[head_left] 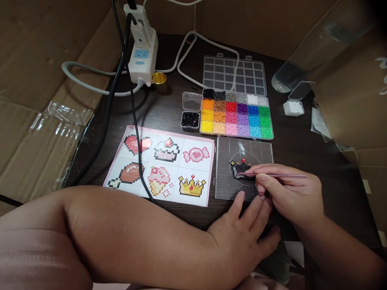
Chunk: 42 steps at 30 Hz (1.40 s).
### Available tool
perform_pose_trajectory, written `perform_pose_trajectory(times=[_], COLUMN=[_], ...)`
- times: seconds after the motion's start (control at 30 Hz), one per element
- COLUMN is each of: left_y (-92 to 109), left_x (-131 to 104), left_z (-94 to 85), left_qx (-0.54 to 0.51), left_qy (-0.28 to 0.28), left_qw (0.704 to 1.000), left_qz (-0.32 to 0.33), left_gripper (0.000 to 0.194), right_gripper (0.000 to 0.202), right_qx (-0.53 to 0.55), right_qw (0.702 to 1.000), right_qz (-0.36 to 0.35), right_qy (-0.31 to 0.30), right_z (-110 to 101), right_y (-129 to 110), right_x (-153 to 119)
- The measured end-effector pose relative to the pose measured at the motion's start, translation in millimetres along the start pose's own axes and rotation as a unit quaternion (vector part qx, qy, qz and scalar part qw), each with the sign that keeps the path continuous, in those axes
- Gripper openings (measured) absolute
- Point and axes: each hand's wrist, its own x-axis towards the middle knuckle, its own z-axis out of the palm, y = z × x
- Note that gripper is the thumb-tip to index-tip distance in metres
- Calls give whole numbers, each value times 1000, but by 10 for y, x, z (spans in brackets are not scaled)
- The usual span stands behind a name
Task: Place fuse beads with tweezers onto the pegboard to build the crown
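Note:
My right hand pinches a pair of thin pink tweezers, their tips low over the clear pegboard. Under the tips sits a partly covered bead design with black, grey, yellow and red beads. Whether a bead is between the tips is too small to tell. With fingers spread, my left hand lies at the board's near edge and holds nothing. To the left of the board is a pattern sheet showing pixel pictures, among them a crown and a candy.
Behind the board stands an open bead box sorted by colour. Small open boxes hold black beads and white beads. A power strip, a gold cup and a black cable are at left. Cardboard walls surround the table.

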Motion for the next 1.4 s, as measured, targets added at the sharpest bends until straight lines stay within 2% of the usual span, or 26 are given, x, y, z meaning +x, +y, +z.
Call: perform_pose_trajectory(times=[0.2,0.37,0.5,0.77,1.1,1.27,1.33,1.4], left_y=[3,-11,-28,-17,-26,-54,-70,-80], left_x=[9,6,5,10,3,4,5,3], left_z=[-5,-8,-10,50,30,54,60,60], left_qx=[-2,5,-3,-7,-9,-2,8,18], left_qy=[-11,-4,-9,28,25,41,50,59], left_qw=[1000,1000,1000,1000,1000,999,998,998], left_qz=[4,7,10,10,9,20,24,28], left_gripper=[65,57,74,81,80,74,71,66], right_gripper=[15,15,15,16,15,14,11,10], right_qx=[6,20,38,49,75,122,178,233], right_qw=[1000,1000,999,999,997,991,983,971], right_qz=[12,17,7,6,27,48,38,4], right_qy=[1,-2,3,-14,-13,-18,-2,46], right_z=[3,14,21,11,16,6,0,-42], right_y=[-5,-7,-20,-62,-87,-8,36,47], right_x=[-8,3,17,54,75,62,74,110])
